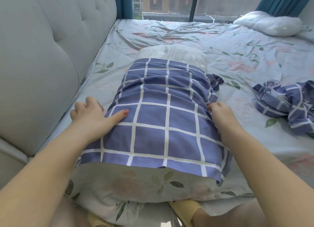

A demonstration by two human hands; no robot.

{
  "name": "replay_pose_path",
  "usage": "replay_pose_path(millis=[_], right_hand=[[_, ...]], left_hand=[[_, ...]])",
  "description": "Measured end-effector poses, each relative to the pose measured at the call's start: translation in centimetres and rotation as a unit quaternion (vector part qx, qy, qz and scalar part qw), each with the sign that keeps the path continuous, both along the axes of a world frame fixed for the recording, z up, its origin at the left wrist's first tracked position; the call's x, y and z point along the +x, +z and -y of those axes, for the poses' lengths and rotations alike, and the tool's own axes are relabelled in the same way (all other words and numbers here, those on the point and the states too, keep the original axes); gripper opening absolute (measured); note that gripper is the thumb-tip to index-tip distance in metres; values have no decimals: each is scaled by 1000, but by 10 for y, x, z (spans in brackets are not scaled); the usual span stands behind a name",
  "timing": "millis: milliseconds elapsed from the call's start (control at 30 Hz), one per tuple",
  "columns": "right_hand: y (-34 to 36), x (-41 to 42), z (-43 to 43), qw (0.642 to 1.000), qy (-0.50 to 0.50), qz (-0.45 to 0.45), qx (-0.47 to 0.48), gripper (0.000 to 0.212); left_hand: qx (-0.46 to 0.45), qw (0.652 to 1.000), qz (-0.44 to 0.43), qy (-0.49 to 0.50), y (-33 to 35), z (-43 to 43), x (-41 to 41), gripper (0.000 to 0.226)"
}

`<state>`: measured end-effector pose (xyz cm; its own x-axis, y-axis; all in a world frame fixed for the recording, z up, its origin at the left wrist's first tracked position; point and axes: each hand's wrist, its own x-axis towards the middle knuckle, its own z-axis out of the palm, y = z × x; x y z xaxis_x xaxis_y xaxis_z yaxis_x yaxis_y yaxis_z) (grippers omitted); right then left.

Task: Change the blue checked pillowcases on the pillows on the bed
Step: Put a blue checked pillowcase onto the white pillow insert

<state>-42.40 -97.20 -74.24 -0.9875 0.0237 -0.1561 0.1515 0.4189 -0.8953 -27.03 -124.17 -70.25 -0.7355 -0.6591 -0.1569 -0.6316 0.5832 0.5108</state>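
- Slippers (183, 208): yellow, at the frame's lower edge. The person stands at the bedside, so both arms reach forward over the mattress.
- Sheet (237, 45): floral, covering the bed. A floral fold bulges under the near hem of the case. Whether this is the sheet or another cover cannot be told.
- Case (161, 118): blue checked, sleeved round the pillow. It lies lengthwise away from the person, between the two arms, and is gathered into folds toward its far end.
- Left grip (91, 114): the thumb is laid flat on the case's left flank and the fingers are curled against its side. The clasp probably steadies that edge.
- Right grip (220, 111): the fingers are curled tight, pinching the case's right edge. With a hold on either flank, the cloth can be slid evenly along the pillow.
- Pillow (173, 54): its white end stands bare beyond the case's far folds, so the case is only part-way on. The likely step is stripping it, though fitting cannot be ruled out.
- Second case (285, 104): crumpled on the sheet to the right, well apart, probably set aside.
- Headboard (42, 48): padded and grey, along the left.
- Bare pillow (268, 22): uncovered, in the far right corner by the window (169, 2).
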Motion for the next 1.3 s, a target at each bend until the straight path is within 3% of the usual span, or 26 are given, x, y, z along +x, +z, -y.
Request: replay_pose_path(millis=[67, 133, 200, 300, 400, 500, 567, 667, 733, 833, 900, 967, 1033, 1100, 1167, 1233, 1300], right_hand=[[5, 0, 7, 998, -1, 23, -51, 39], [7, 0, 14, 997, 11, 20, -76, 53], [7, -2, 19, 996, 18, 12, -92, 67], [6, -10, 26, 994, 2, 16, -108, 90], [3, -20, 31, 988, -37, 59, -137, 105], [10, -14, 40, 976, -31, 65, -207, 83], [16, -10, 50, 959, -42, 36, -279, 69], [29, 6, 64, 915, -58, -19, -398, 35], [37, 23, 70, 887, -79, -56, -452, 37], [35, 51, 75, 858, -81, -77, -502, 51], [17, 68, 80, 881, -54, -55, -466, 59], [-2, 77, 83, 910, -14, 17, -414, 55], [-12, 76, 82, 921, 38, 129, -366, 48], [-11, 68, 80, 919, 66, 186, -342, 75], [-8, 52, 75, 917, 28, 178, -355, 102], [-2, 29, 64, 908, -45, 180, -377, 107], [-6, -3, 49, 879, -103, 184, -428, 121]], left_hand=[[112, 993, -25, -14, 11, -5, 11, 65], [244, 964, 90, -50, 19, -11, 23, 75], [301, 924, 205, -116, 18, -13, 29, 92], [386, 887, 210, -139, 13, -16, 32, 108], [457, 874, 131, -94, 7, -39, 29, 108], [474, 880, -17, -25, -4, -62, 20, 78], [504, 855, -124, 12, -8, -66, 12, 56], [522, 806, -280, 13, -14, -57, -5, 72], [470, 799, -375, -3, -12, -45, -16, 89], [383, 822, -422, -25, -2, -28, -29, 79], [338, 855, -394, -17, -2, -13, -36, 79], [310, 897, -314, 31, -13, 7, -39, 100], [332, 916, -211, 80, -30, 29, -35, 122], [377, 909, -137, 116, -45, 49, -28, 131], [402, 900, -110, 130, -49, 58, -24, 137], [430, 893, -82, 104, -38, 48, -18, 124], [471, 877, -55, 79, -33, 34, -14, 91]])
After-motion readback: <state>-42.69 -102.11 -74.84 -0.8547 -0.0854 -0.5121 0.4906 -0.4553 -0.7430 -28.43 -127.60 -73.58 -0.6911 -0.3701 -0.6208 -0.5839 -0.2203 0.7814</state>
